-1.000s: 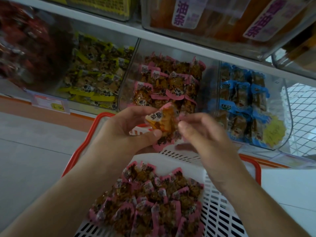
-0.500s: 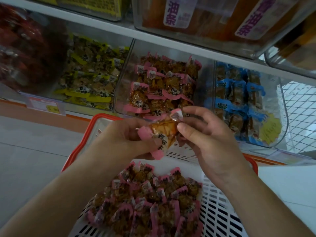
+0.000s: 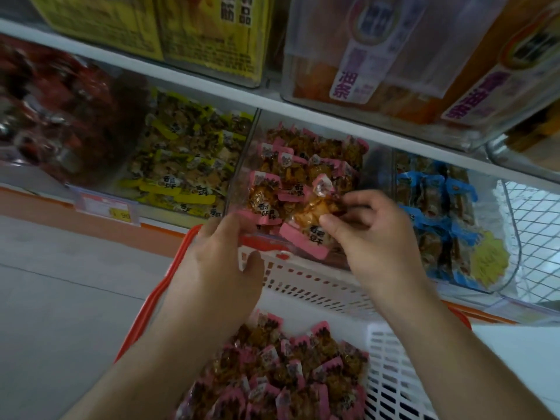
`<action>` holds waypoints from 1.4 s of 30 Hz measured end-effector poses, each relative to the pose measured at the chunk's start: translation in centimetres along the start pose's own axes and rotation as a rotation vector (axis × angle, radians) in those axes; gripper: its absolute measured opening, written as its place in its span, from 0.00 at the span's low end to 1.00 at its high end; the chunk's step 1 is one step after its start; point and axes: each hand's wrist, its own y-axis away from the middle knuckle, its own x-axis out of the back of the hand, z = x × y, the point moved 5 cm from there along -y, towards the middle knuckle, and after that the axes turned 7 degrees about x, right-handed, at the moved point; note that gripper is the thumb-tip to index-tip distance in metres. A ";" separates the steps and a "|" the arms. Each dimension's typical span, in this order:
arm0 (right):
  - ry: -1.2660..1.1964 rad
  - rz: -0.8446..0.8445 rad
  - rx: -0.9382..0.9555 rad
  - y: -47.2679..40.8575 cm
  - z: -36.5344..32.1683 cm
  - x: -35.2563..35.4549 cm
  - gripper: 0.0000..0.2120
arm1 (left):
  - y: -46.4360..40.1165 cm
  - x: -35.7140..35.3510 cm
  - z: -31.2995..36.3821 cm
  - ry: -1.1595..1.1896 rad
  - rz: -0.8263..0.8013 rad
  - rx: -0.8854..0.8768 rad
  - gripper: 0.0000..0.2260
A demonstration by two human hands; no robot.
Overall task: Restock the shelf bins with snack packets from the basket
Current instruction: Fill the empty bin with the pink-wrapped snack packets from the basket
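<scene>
Packet, pink-edged with brown contents: your right hand pinches it between thumb and curled fingers, right at the clear front wall of the pink bin on the lower shelf; whether it has crossed the rim or sits just in front of the wall cannot be told from this angle. Left hand: fingers reach to the bin's lower front corner and appear to touch it, thumb hanging over the far rim of the basket; whether those fingers hold a second packet or only steady the bin cannot be told. Progress, as a judgement: the pink bin already shows a stack reaching most of the way up its wall, so restocking is well started, yet a thick heap of matching pink packets lies in the basket below your forearms, so plenty is left to move. Neighbours, outward: yellow bin to the left and blue bin to the right, both holding packets of their own colour; none of those colours shows in the basket. Hidden or unclear: the bin's back and top opening, cut off by the shelf edge; the basket's near end, below the frame; the red goods at far left, too blurred to name; the price tag, unreadable.
</scene>
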 end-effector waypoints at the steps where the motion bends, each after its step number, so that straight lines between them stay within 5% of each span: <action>1: 0.070 -0.013 0.020 -1.4 -0.1 -0.9 0.16 | -0.2 0.2 -0.3 -0.050 0.017 0.001 0.15; 8: 0.396 -0.102 0.052 -6.9 1.4 -6.5 0.18 | -0.3 0.2 -0.8 -0.089 -0.012 -0.034 0.19; 15: 0.733 -0.125 0.297 -6.7 0.3 -7.8 0.16 | -0.3 0.0 -0.9 -0.102 -0.015 -0.059 0.21; 20: 0.642 -0.090 0.250 -6.3 0.8 -7.6 0.18 | -0.2 0.0 -1.1 -0.112 0.005 -0.069 0.21; 28: 0.416 -0.014 0.126 -5.0 1.7 -5.2 0.07 | -0.3 0.1 -1.2 -0.102 0.002 -0.073 0.18; 34: 0.384 0.051 0.332 1.6 -1.2 -2.2 0.10 | -0.2 2.4 -2.1 -0.124 0.061 -0.092 0.14; 37: 0.354 -0.099 0.342 6.3 -0.8 -2.9 0.10 | 0.0 3.6 -3.5 -0.148 0.097 -0.069 0.17; 42: 0.617 -0.575 -0.044 9.4 8.5 -9.6 0.14 | 0.9 4.3 -5.8 -0.160 0.017 0.028 0.25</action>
